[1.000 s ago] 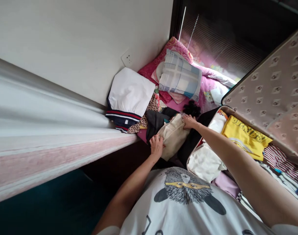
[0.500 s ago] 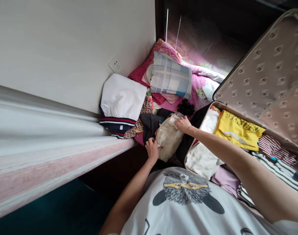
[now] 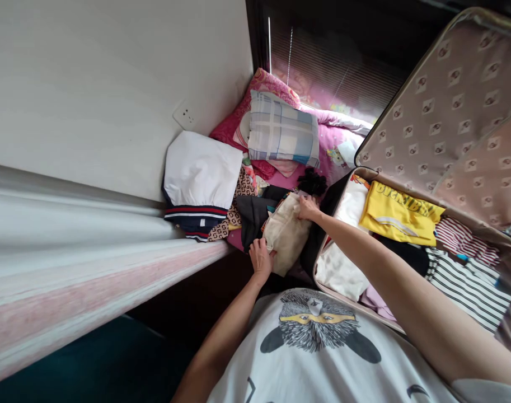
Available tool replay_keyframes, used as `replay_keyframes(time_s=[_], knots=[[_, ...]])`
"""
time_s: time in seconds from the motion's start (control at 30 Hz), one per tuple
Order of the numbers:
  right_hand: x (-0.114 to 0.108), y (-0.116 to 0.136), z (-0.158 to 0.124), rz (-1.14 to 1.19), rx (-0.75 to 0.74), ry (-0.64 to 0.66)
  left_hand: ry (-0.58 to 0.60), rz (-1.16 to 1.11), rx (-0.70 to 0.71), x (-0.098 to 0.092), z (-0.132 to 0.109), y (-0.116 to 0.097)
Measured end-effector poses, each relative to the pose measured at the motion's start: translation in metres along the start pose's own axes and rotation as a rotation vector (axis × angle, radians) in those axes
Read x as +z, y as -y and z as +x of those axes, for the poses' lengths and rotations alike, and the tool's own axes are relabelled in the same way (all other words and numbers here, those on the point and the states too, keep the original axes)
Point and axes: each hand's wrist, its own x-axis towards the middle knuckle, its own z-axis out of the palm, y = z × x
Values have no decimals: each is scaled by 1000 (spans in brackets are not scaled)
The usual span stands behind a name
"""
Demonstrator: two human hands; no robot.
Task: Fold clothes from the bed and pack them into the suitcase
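A cream folded garment (image 3: 286, 238) lies in front of me, between the bed edge and the suitcase. My left hand (image 3: 261, 258) is closed on its lower left edge, thumb on top. At its upper right corner, my right hand (image 3: 308, 208) pinches the cloth. Dark grey clothing (image 3: 251, 215) lies just beyond the left hand, partly under the cream garment. A black ruffled item (image 3: 312, 182) sits behind the right hand. To the right, the open suitcase (image 3: 318, 277) holds folded clothes, among them a yellow top (image 3: 400, 212) and a black-and-white striped one (image 3: 469, 285).
A white garment with a navy striped hem (image 3: 202, 173) lies at the left by the wall. Behind are a plaid folded cloth (image 3: 282, 129) and pink bedding (image 3: 334, 140). The raised suitcase lid (image 3: 452, 106) stands at the right; a pale curtain (image 3: 91, 280) hangs at the left.
The view has turned slightly to the right, so more of the suitcase's striped and black clothes show. Both hands keep their hold on the cream garment, which looks nearly unmoved.
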Motion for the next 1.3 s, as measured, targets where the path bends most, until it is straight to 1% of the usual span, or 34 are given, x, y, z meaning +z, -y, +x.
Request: replay_keyframes(time_s=[0.07,0.1,0.17,0.27,0.33,0.37,0.43,0.47,0.5,0.53,0.67,0.73,0.8,0.9,0.97,1.03,1.1,1.17,1.2,1.23,1.3], knots=[[1,-2,3,7,32,-48,-25,-22,-17,1,1,1],[1,-3,4,-1,20,-59,-41,-32,-25,1,1,1],[-1,-3,7,-45,-67,-51,-64,-35,-31,1,-1,1],[-5,0,6,-129,-180,-17,-49,4,-5,3,-4,0],[-7,6,-2,-166,-259,-21,-37,21,3,4,-7,-1],[-7,10,-8,-196,-323,-35,-44,17,0,4,-7,-1],[-5,17,-22,-271,-456,-83,-79,-9,-7,6,-8,-1],[-4,20,-29,-305,-495,-113,-97,-25,-7,7,-7,-1],[-2,23,-36,-328,-502,-139,-110,-40,-4,7,-7,-1],[-1,24,-42,-338,-476,-158,-115,-51,1,7,-6,-1],[-1,22,-53,-330,-324,-194,-101,-64,0,6,-5,-2],[-3,20,-55,-347,-332,-206,-101,-55,-7,5,-6,-3],[-5,21,-60,-386,-432,-189,-112,-46,-10,4,-6,-3],[-2,25,-74,-432,-676,-95,-134,-36,2,5,-6,-3],[3,30,-85,-439,-819,-61,-149,-21,8,6,-4,-3],[9,35,-96,-427,-924,-75,-159,10,-4,7,0,-2],[15,40,-104,-398,-987,-107,-150,48,-13,6,5,-1],[20,43,-110,-358,-997,-129,-117,72,17,3,11,1],[21,44,-111,-332,-970,-130,-94,76,50,1,14,2],[22,45,-112,-300,-916,-117,-65,78,88,-1,18,2],[22,47,-112,-234,-759,-64,2,77,171,-5,24,3]])
